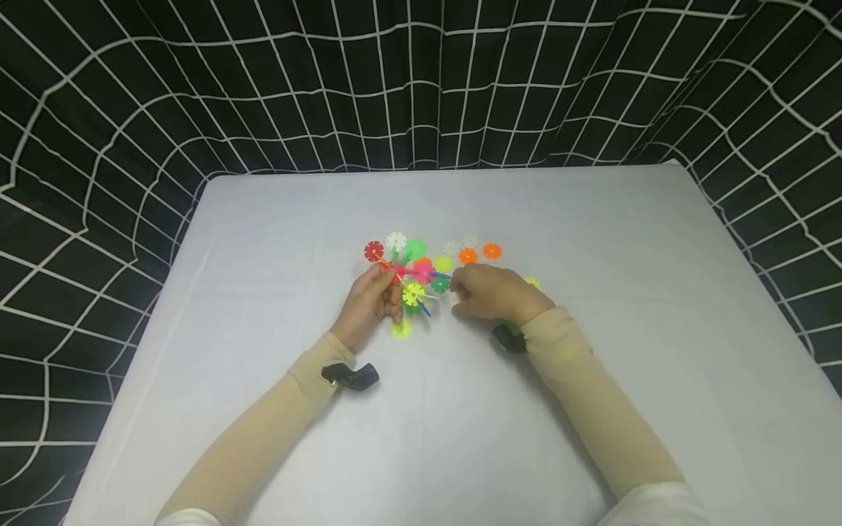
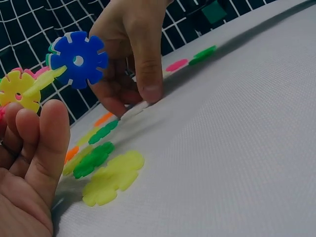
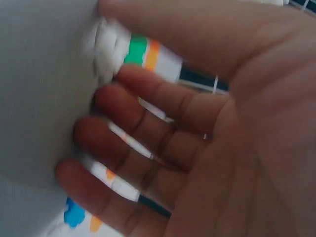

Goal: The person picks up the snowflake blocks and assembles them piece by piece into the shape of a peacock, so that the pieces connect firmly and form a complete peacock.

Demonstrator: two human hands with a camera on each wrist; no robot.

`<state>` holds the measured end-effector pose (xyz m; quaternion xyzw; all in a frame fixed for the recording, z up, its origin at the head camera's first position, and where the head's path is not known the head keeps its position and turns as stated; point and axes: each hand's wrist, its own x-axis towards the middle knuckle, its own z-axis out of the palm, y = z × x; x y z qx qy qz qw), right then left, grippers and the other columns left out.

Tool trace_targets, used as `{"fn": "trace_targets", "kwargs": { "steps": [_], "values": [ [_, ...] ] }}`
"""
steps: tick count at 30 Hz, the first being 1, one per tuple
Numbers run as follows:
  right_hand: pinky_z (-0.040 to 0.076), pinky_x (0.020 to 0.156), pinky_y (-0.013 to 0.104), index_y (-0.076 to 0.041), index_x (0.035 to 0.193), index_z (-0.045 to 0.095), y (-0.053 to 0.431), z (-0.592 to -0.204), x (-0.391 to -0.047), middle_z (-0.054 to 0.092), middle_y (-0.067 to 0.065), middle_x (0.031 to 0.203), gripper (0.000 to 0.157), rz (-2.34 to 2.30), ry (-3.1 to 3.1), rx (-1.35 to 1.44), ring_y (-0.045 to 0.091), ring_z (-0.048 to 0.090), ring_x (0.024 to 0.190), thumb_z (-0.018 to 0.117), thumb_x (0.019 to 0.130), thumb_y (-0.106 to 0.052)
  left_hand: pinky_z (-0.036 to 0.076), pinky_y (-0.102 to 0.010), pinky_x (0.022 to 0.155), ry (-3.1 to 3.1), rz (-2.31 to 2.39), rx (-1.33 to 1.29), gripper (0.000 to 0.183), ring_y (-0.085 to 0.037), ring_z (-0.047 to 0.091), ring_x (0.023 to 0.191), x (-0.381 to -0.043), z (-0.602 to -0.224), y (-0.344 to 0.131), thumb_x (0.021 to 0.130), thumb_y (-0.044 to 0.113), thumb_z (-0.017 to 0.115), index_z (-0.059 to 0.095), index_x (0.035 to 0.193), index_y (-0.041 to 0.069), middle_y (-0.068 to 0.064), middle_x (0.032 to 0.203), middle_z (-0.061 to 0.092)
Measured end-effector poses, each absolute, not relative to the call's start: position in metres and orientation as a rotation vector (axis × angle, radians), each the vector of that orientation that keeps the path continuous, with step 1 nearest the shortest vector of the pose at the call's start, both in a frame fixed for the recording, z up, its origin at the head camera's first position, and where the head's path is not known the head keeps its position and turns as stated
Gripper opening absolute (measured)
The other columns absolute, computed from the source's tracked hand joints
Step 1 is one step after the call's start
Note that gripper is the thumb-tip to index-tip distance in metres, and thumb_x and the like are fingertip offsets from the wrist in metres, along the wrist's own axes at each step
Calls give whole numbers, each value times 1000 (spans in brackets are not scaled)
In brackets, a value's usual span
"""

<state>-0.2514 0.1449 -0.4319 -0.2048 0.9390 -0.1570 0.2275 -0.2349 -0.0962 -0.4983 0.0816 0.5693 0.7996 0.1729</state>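
Observation:
My left hand (image 1: pixel 370 301) holds a joined cluster of notched plastic discs between thumb and fingers. Pink (image 1: pixel 423 272), yellow (image 1: pixel 414 294) and blue discs (image 2: pixel 81 60) show in that cluster, slotted together at angles. To its right, my right hand (image 1: pixel 495 294) reaches down to the tabletop. Its thumb and index fingertip pinch the edges of a white notched disc (image 3: pixel 109 52), which lies at the table surface in the left wrist view. The other right fingers are bent and rest near the cloth.
Loose discs lie around the hands on the white tabletop (image 1: pixel 421 438): orange (image 1: pixel 492 251), red (image 1: pixel 373 251), white (image 1: pixel 396 242), and a yellow one (image 2: pixel 113 178) beside the left hand. Further right are pink (image 2: pixel 177 64) and green discs (image 2: pixel 202 55). A black grid-patterned curtain (image 1: pixel 421 88) surrounds the table.

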Motion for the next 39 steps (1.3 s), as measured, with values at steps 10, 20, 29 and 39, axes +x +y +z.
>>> {"fn": "trace_targets", "kwargs": {
  "steps": [10,20,29,39],
  "values": [
    [50,86,38,-9,113,66,153,-436,-259,67,6,100,18,-633,2591,-591,22,56,92,61,96,-14,51,-24,54,1614,2255,238,23,-11,50,59,-235,-499,-97,110,22,38,41,90,11,3,71,52],
    [56,92,44,-11,113,72,152,-430,-261,75,8,107,16,-1118,2662,-646,23,67,96,66,98,-15,51,-24,52,1608,2237,240,22,-11,48,57,-235,-499,-96,110,19,39,46,93,8,-1,68,47],
    [54,87,40,-13,110,74,150,-427,-259,74,5,104,15,-1137,2659,-668,20,65,93,69,96,-14,50,-24,52,1602,2235,254,22,-12,49,56,-235,-501,-97,110,18,38,48,91,9,0,66,47],
    [55,83,38,-17,109,74,150,-428,-260,76,3,103,13,-1168,2639,-611,19,66,86,68,97,-18,51,-24,52,1612,2229,271,22,-11,49,57,-235,-501,-98,110,17,37,46,91,9,0,67,48]
  ]
}}
